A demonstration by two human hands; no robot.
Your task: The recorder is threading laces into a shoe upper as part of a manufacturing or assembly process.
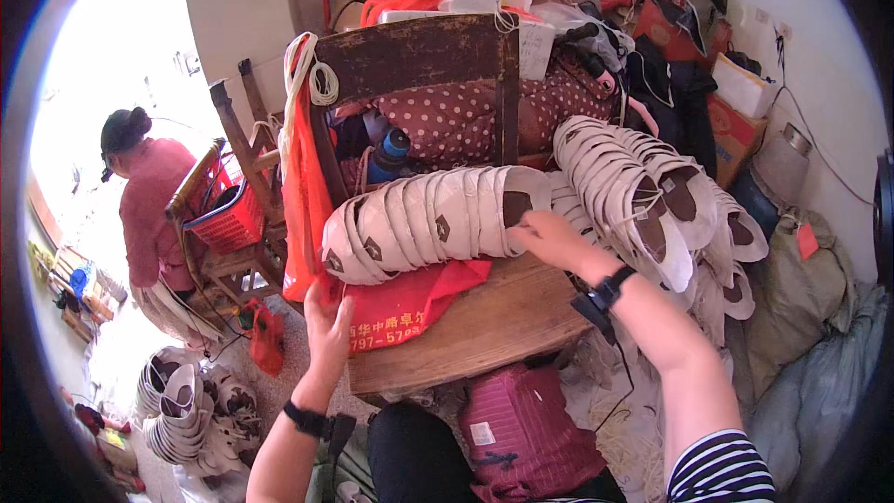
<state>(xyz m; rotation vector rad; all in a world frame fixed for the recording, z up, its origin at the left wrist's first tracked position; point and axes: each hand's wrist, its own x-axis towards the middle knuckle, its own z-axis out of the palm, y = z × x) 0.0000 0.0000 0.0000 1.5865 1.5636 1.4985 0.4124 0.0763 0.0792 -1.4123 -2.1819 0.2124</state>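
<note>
A long row of nested white shoe uppers (424,224) with brown linings lies on its side across a wooden chair seat (503,317). At the row's right end, my right hand (557,240) has its fingers closed on the rim of the last upper. My left hand (326,324) is open below the row's left end, thumb and fingers apart, beside a hanging orange-red bag (303,214). A red printed cloth (424,303) lies partly under the row. Both wrists wear black bands.
More nested uppers (619,182) are heaped at the right, and others (182,410) stand on the floor at lower left. White cords (323,84) hang from the chair back (414,51). Another person (154,186) sits at left near a red basket (228,219).
</note>
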